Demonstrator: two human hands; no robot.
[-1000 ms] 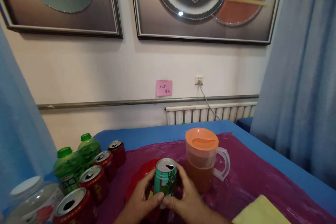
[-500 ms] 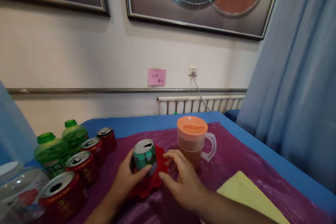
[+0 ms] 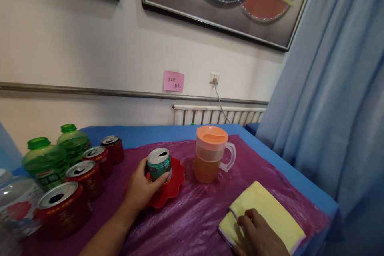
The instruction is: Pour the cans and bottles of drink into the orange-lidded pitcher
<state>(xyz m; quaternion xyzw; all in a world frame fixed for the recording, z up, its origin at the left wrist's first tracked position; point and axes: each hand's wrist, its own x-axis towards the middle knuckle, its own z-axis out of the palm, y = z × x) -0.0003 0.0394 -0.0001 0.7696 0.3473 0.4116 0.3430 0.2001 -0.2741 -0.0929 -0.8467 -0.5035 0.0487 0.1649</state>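
My left hand is wrapped round a green drink can, its pull-tab opening uppermost. The can stands over a red scalloped plate; whether its base touches the plate is hidden. Over a folded yellow cloth at lower right, my right hand has its fingers curled down onto the fabric near a fold. Its thumb is partly out of sight. Between the plate and the cloth, farther back, stands a clear pitcher with an orange lid and amber liquid inside.
Several opened red cans stand in a row at left. Beside them are two green bottles and a clear container. Purple plastic sheeting covers the blue-topped table. A blue curtain hangs at right.
My right hand has left the side of the plate and moved right and toward me, onto the yellow cloth. My left hand keeps its hold on the green can. The view has shifted slightly.
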